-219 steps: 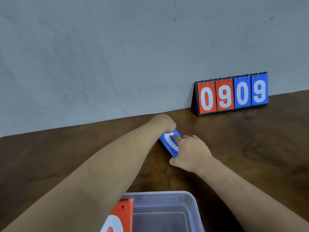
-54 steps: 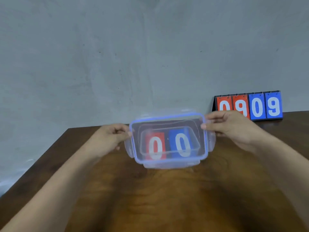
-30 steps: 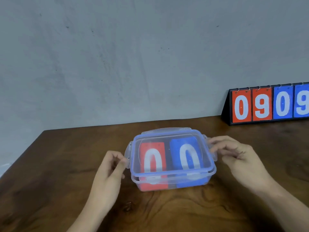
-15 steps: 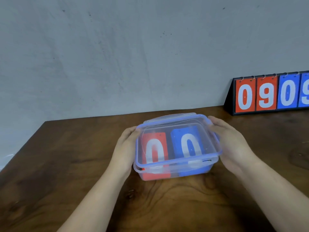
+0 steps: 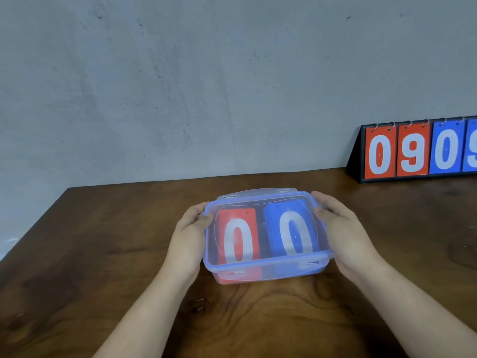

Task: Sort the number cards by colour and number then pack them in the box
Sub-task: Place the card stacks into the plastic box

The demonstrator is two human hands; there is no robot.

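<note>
A clear plastic box (image 5: 268,273) with a blue-rimmed lid (image 5: 265,264) stands on the brown wooden table (image 5: 103,254). Through the lid I see a red card stack (image 5: 238,239) on the left and a blue card stack (image 5: 291,228) on the right, each with a white 0 on top. My left hand (image 5: 188,236) grips the box's left side, thumb on the lid rim. My right hand (image 5: 343,228) grips the right side the same way. The side latches are hidden under my hands.
A black flip scoreboard (image 5: 413,151) showing red 0 9 and blue 0 9 stands at the table's back right against the grey wall (image 5: 206,86). The table's left edge (image 5: 33,228) runs diagonally at the left.
Since a second ago, both hands have closed in from beside the box onto its two sides. The lid now sits flatter on the box. The view shifted slightly.
</note>
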